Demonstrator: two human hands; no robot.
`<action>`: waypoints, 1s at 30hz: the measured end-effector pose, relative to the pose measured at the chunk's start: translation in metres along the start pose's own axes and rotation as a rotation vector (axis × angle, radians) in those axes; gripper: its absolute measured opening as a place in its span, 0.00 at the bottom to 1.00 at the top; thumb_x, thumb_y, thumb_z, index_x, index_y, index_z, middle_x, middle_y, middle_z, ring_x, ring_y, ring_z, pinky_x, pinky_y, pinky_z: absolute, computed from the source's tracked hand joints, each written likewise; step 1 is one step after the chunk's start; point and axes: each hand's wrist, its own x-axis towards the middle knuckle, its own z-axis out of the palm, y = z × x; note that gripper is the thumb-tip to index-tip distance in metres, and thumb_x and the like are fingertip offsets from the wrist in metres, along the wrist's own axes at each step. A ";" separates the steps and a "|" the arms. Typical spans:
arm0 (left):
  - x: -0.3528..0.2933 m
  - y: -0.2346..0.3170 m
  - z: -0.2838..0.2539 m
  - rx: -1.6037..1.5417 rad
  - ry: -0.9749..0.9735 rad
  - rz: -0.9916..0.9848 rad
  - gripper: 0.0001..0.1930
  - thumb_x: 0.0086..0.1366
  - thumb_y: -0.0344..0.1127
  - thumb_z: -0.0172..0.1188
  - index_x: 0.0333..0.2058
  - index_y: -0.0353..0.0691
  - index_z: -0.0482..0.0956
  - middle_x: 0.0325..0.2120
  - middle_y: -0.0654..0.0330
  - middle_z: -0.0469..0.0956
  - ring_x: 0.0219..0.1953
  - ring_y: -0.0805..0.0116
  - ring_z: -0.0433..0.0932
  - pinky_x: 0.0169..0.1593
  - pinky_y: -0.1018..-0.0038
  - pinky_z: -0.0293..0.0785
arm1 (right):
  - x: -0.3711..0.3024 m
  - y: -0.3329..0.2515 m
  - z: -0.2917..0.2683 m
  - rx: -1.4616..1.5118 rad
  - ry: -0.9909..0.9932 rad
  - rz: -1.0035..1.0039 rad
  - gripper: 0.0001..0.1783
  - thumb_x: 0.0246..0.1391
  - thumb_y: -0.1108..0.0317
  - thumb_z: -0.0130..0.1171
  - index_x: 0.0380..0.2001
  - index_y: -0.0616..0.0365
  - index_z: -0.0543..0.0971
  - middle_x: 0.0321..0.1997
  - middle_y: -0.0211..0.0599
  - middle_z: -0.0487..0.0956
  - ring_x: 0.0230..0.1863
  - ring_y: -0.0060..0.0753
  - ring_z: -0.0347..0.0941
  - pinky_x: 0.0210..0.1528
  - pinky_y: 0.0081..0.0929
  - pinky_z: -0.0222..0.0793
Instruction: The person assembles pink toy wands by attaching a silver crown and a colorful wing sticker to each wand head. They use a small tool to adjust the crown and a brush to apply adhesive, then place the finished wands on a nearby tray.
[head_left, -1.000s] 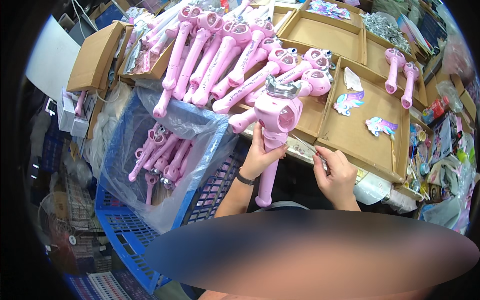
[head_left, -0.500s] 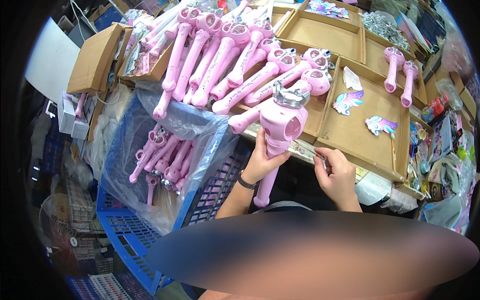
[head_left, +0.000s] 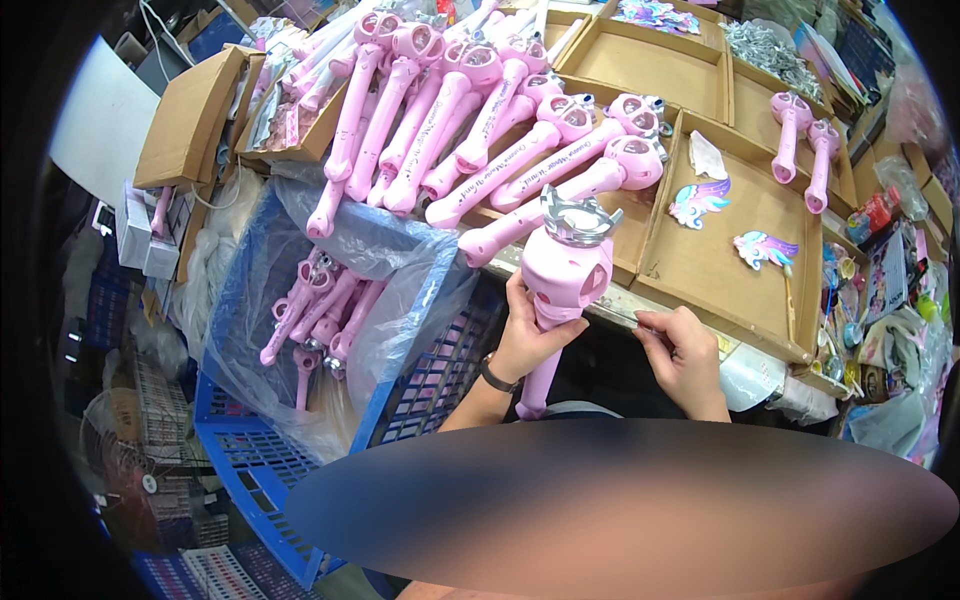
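My left hand [head_left: 528,335] is wrapped round the handle of a pink toy wand [head_left: 567,268], just under its head. The wand stands nearly upright, with a silver crown on top and round openings in its bulbous head. To the right of the wand, my right hand [head_left: 688,362] is apart from it, thumb and forefinger pinched together. Whatever is between those fingertips is too small to make out. Just beyond my hands, a pile of similar pink wands [head_left: 480,125] lies on the table, the closest one [head_left: 545,205] right behind the held wand's crown.
A blue plastic crate [head_left: 385,375] lined with clear plastic stands at left, several pink wands [head_left: 320,310] inside. A cardboard tray [head_left: 740,300] at right holds two winged unicorn-shaped pieces [head_left: 700,203] and a brush [head_left: 788,300]. Two more wands [head_left: 790,135] lie beyond it.
The held wand has turned in my left hand, its large round opening now facing further right. My right hand has shifted slightly right, and the small dark thing in its fingertips no longer shows clearly.
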 end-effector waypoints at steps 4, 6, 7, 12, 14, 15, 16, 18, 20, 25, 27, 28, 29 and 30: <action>-0.002 -0.002 0.003 0.027 0.018 0.027 0.47 0.49 0.27 0.68 0.59 0.38 0.42 0.53 0.53 0.59 0.54 0.67 0.64 0.57 0.70 0.61 | -0.006 0.004 -0.001 0.017 -0.008 -0.036 0.08 0.44 0.76 0.63 0.31 0.60 0.78 0.22 0.36 0.73 0.20 0.29 0.70 0.22 0.23 0.64; -0.003 -0.001 0.006 0.072 0.030 0.049 0.46 0.49 0.26 0.68 0.59 0.38 0.43 0.53 0.53 0.59 0.54 0.67 0.64 0.56 0.70 0.62 | -0.009 0.007 -0.001 0.202 -0.057 0.122 0.08 0.46 0.76 0.63 0.32 0.61 0.78 0.23 0.34 0.74 0.21 0.24 0.71 0.24 0.20 0.65; -0.004 -0.001 0.007 0.090 0.023 0.054 0.46 0.49 0.26 0.68 0.59 0.38 0.43 0.53 0.53 0.59 0.54 0.67 0.64 0.56 0.71 0.62 | -0.010 0.009 -0.001 0.251 -0.069 0.205 0.08 0.47 0.75 0.62 0.33 0.62 0.78 0.24 0.32 0.75 0.23 0.22 0.71 0.25 0.19 0.65; -0.005 0.000 0.010 0.067 0.016 0.027 0.45 0.49 0.26 0.68 0.60 0.37 0.44 0.53 0.53 0.60 0.54 0.67 0.64 0.56 0.71 0.62 | -0.014 0.021 0.000 0.429 -0.129 0.376 0.09 0.51 0.73 0.60 0.36 0.64 0.78 0.30 0.29 0.77 0.27 0.14 0.70 0.30 0.15 0.65; -0.005 -0.001 0.009 0.106 0.013 0.033 0.46 0.49 0.26 0.68 0.60 0.37 0.44 0.53 0.53 0.60 0.54 0.67 0.64 0.56 0.71 0.62 | -0.016 0.024 0.002 0.459 -0.135 0.446 0.09 0.52 0.72 0.60 0.36 0.64 0.78 0.29 0.28 0.76 0.27 0.14 0.69 0.30 0.14 0.65; -0.005 -0.001 0.009 0.125 0.012 0.037 0.46 0.49 0.26 0.68 0.60 0.37 0.44 0.53 0.53 0.60 0.54 0.67 0.64 0.56 0.71 0.62 | -0.016 0.025 0.004 0.468 -0.147 0.503 0.09 0.52 0.71 0.59 0.36 0.64 0.78 0.28 0.28 0.76 0.27 0.14 0.68 0.30 0.14 0.64; -0.004 -0.002 0.008 0.141 0.013 0.042 0.46 0.49 0.26 0.68 0.60 0.37 0.44 0.53 0.52 0.60 0.54 0.67 0.65 0.55 0.71 0.63 | -0.016 0.026 0.005 0.507 -0.156 0.518 0.09 0.53 0.70 0.59 0.36 0.64 0.78 0.27 0.27 0.76 0.27 0.14 0.68 0.31 0.15 0.64; -0.004 -0.002 0.007 0.174 0.016 0.055 0.46 0.49 0.26 0.68 0.60 0.36 0.44 0.53 0.52 0.61 0.54 0.66 0.65 0.55 0.71 0.63 | -0.015 0.029 0.007 0.542 -0.187 0.623 0.10 0.55 0.67 0.57 0.36 0.64 0.78 0.26 0.26 0.75 0.27 0.15 0.68 0.31 0.16 0.65; -0.003 -0.003 0.006 0.182 0.025 0.076 0.45 0.50 0.27 0.68 0.59 0.36 0.45 0.52 0.52 0.61 0.53 0.66 0.66 0.55 0.71 0.63 | -0.012 0.032 0.005 0.635 -0.205 0.636 0.11 0.56 0.66 0.56 0.35 0.63 0.78 0.25 0.27 0.76 0.28 0.17 0.69 0.32 0.18 0.65; -0.003 -0.003 0.006 0.135 0.018 0.025 0.43 0.50 0.27 0.68 0.58 0.35 0.48 0.51 0.52 0.62 0.53 0.67 0.66 0.55 0.71 0.64 | -0.003 0.037 0.001 0.323 -0.375 0.406 0.12 0.55 0.63 0.54 0.30 0.62 0.78 0.23 0.32 0.75 0.25 0.25 0.69 0.30 0.21 0.65; -0.003 -0.003 0.004 0.132 0.005 0.014 0.42 0.50 0.27 0.68 0.58 0.35 0.48 0.51 0.53 0.63 0.52 0.68 0.66 0.54 0.72 0.64 | -0.004 0.035 0.003 0.175 -0.259 0.247 0.09 0.52 0.65 0.58 0.30 0.60 0.79 0.25 0.40 0.77 0.27 0.34 0.74 0.31 0.25 0.68; -0.003 -0.003 0.003 0.123 0.011 -0.008 0.42 0.50 0.27 0.68 0.58 0.35 0.48 0.50 0.53 0.63 0.52 0.68 0.66 0.54 0.72 0.64 | -0.004 0.033 0.004 0.117 -0.239 0.197 0.08 0.51 0.66 0.59 0.29 0.60 0.79 0.24 0.40 0.76 0.27 0.36 0.74 0.30 0.26 0.68; -0.002 -0.002 0.002 0.115 0.019 -0.023 0.42 0.50 0.27 0.67 0.58 0.35 0.48 0.50 0.54 0.63 0.51 0.69 0.66 0.54 0.72 0.64 | -0.005 0.031 0.007 0.061 -0.200 0.152 0.08 0.49 0.66 0.60 0.29 0.60 0.79 0.24 0.40 0.75 0.26 0.38 0.73 0.29 0.27 0.68; -0.001 -0.002 0.000 0.109 0.029 -0.036 0.42 0.50 0.27 0.67 0.58 0.35 0.48 0.50 0.54 0.63 0.51 0.69 0.66 0.54 0.72 0.64 | -0.005 0.029 0.010 0.006 -0.179 0.123 0.08 0.48 0.66 0.62 0.28 0.59 0.78 0.23 0.40 0.75 0.26 0.41 0.73 0.28 0.28 0.68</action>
